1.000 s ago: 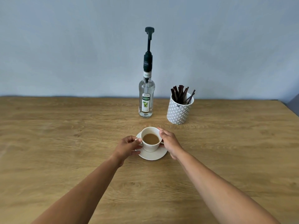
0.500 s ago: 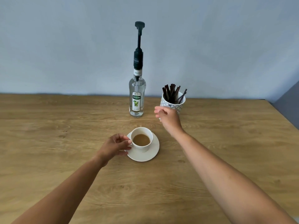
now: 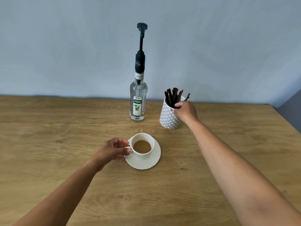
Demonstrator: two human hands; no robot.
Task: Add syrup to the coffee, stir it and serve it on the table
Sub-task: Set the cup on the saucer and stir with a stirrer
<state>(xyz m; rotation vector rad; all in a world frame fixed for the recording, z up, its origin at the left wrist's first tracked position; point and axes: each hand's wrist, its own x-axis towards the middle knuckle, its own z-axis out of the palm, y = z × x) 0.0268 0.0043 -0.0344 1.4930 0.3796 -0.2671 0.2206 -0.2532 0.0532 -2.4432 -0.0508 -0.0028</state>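
Observation:
A white cup [image 3: 147, 154] of light brown coffee stands on a white saucer [image 3: 146, 163] at the middle of the wooden table [image 3: 48, 128]. My left hand [image 3: 112, 151] pinches the cup's handle on its left side. Behind the cup stands a clear syrup bottle [image 3: 138, 101] with a tall black pump. To its right, a patterned white holder [image 3: 168, 117] carries several dark stirrer sticks [image 3: 173, 96]. My right hand [image 3: 185, 111] is at the holder's rim with its fingers closing around the sticks; whether it grips one I cannot tell.
A pale blue wall [image 3: 65, 46] runs along the table's far edge. The table's right edge [image 3: 286, 118] lies a short way past the holder.
My right hand left the cup, rose past the saucer and reached the stirrer holder. My left hand stayed on the cup's handle. The camera view shifted slightly.

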